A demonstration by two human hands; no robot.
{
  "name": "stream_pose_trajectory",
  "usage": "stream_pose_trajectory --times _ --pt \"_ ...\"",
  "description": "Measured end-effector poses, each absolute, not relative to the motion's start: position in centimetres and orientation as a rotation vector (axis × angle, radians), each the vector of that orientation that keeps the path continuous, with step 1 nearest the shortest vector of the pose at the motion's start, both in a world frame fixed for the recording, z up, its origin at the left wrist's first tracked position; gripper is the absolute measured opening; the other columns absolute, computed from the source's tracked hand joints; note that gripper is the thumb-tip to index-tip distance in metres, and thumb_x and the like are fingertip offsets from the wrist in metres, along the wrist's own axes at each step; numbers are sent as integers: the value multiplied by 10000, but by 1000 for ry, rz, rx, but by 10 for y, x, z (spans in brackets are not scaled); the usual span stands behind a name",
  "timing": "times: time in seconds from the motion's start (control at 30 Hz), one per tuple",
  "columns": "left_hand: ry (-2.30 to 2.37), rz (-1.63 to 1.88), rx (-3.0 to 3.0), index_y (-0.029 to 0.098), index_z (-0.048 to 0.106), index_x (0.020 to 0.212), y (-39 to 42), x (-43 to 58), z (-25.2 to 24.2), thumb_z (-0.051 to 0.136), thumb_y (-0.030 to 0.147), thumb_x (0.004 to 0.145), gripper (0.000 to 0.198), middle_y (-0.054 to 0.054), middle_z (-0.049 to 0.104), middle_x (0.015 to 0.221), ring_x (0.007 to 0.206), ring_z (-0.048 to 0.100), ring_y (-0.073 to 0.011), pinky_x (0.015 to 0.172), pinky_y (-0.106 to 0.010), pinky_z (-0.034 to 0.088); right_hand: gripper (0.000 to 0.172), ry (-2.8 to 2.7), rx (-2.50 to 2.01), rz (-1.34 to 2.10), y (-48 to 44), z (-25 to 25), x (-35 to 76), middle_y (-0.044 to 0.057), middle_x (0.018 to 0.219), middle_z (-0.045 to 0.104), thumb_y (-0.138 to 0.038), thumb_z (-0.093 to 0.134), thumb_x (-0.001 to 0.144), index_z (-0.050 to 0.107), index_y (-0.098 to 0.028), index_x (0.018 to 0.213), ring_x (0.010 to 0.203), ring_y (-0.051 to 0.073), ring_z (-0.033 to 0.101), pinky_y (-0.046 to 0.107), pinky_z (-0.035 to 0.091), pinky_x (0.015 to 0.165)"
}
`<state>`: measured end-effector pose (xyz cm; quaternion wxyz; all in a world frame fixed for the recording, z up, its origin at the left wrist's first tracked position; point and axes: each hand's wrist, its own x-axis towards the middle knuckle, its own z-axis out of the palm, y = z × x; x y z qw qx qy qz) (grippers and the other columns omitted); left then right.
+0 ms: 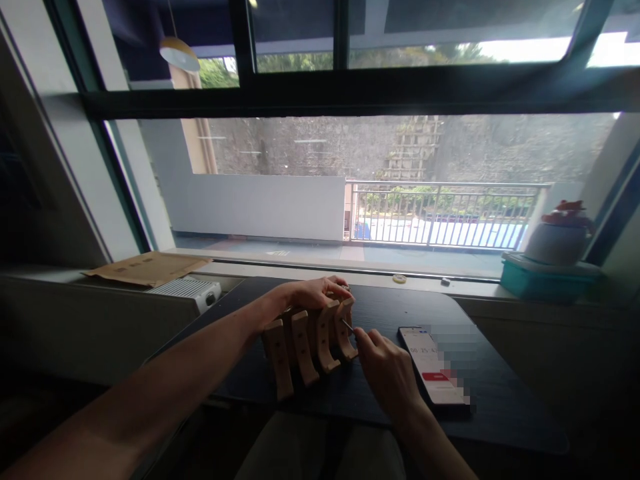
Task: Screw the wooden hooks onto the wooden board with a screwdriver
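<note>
A wooden rack with several curved hooks (302, 347) stands on the dark table, dark screw holes showing along each hook. My left hand (323, 292) reaches across its back and grips the top near the rightmost hook, fingers bent over the far side. Closed around a screwdriver (347, 325), my right hand (384, 360) is just right of the rack. Only the thin metal shaft of the tool shows; its handle is hidden in my fist. The tip meets the rightmost hook around its upper hole.
A phone with a running timer (434, 367) lies on the table (500, 407) right of my right hand. Along the windowsill are a roll of tape (399, 279), a small grey object (445, 282), a teal box (540, 279) and a brown envelope (150, 268) on a white appliance (187, 293).
</note>
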<state>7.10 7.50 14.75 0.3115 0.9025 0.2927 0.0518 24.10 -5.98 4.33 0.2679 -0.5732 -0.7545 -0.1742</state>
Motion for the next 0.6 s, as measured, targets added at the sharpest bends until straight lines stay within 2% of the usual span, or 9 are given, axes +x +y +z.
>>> stream_pose_trajectory --times 0.1,0.2,0.3,0.5,0.6 --pt "746 149 2412 268 639 1114 77 71 146 604 247 739 377 -26 375 1358 1237 395 -225 1003 -301 374 211 -1967 -1555 -332 -58 44 241 14 752 622 -142 439 882 625 -200 960 612 119 573 231 301 481" --pt "734 162 2435 275 645 1104 80 70 143 597 219 720 391 -18 396 1341 1236 390 -226 1017 -313 359 228 -1830 -1532 -86 -55 42 240 11 825 662 -239 426 901 638 -230 984 650 120 599 216 349 521" --pt "739 182 2435 274 660 1074 80 70 142 598 231 709 373 -9 416 1332 1233 387 -228 1015 -316 361 244 -1748 -1507 43 -53 41 239 20 877 683 -262 443 883 649 -244 1011 719 138 623 215 384 561" --pt "749 188 2414 250 679 1026 78 72 144 590 289 729 313 -15 448 1326 1225 400 -229 1006 -303 366 230 -1941 -1574 -155 -56 52 240 34 866 657 -222 435 894 607 -216 1048 637 136 603 222 338 489" --pt "783 198 2307 243 668 1039 77 73 146 525 385 796 316 -18 476 1324 1216 425 -238 1001 -324 369 236 -2051 -1575 -278 -58 55 240 27 814 624 -152 417 893 584 -200 1053 615 133 590 225 317 475"
